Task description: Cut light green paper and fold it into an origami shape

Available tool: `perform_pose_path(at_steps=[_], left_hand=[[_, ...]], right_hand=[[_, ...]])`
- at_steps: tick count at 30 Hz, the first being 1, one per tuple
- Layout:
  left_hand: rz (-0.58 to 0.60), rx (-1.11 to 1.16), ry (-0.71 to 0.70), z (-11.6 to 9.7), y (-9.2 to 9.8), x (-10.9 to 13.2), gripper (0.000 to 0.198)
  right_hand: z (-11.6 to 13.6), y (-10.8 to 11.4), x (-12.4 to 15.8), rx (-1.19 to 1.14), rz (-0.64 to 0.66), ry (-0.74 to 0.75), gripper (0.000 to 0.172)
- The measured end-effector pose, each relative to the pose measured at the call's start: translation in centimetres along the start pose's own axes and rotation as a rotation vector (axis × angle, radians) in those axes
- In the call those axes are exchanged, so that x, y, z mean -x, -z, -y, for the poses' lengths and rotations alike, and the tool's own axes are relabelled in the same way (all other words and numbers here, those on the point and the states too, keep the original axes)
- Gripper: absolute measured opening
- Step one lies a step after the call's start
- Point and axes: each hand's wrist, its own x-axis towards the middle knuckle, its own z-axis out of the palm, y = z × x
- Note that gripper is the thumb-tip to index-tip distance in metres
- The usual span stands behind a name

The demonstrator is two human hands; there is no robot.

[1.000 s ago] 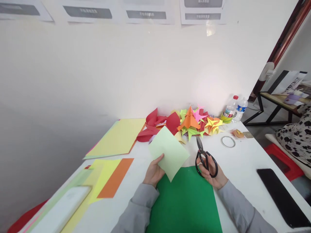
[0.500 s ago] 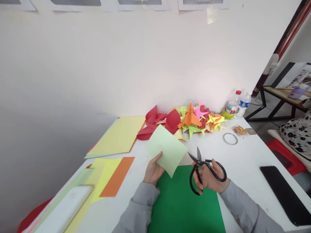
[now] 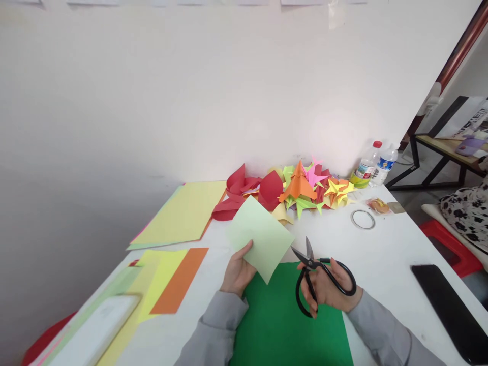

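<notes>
A pale green sheet of paper [image 3: 263, 231] is pinched at its lower left edge by my left hand [image 3: 238, 271], thumb on top. My right hand [image 3: 324, 287] grips black-handled scissors [image 3: 310, 262], fingers through the loops. Their blades stand apart and point up and left, close to the paper's right corner. Whether the blades touch the paper I cannot tell; they look apart from it. Under both hands lies a dark green sheet [image 3: 293, 330] on the white table [image 3: 381, 284].
Folded paper shapes [image 3: 299, 185] are heaped against the wall, with two plastic bottles [image 3: 366, 162] to their right. A roll of tape [image 3: 363, 219] and a black phone-like slab [image 3: 450, 310] lie at the right. Yellow sheets [image 3: 183, 211] and an orange strip [image 3: 179, 279] lie left.
The view has tilted slightly downward. Both hands keep their holds on the paper and the scissors, with the scissors shifted a little; the blades remain apart.
</notes>
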Motion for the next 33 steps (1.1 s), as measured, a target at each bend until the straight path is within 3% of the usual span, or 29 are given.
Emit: perform_pose_path(at_steps=[8,14,33], left_hand=[[0.008,-0.013,0.008,0.1,0.2,0.0,0.057],[-0.016,-0.02,0.014,0.1,-0.1,0.2,0.056],[-0.067,-0.122,0.04,0.2,-1.2,1.0,0.056]], right_hand=[[-0.1,0.9,0.2,-0.001,-0.015,-0.015,0.074],[0.0,0.7,0.2,-0.029,0.013,-0.005,0.067],[-0.1,0.4,0.3,-0.012,0.014,-0.019,0.073]])
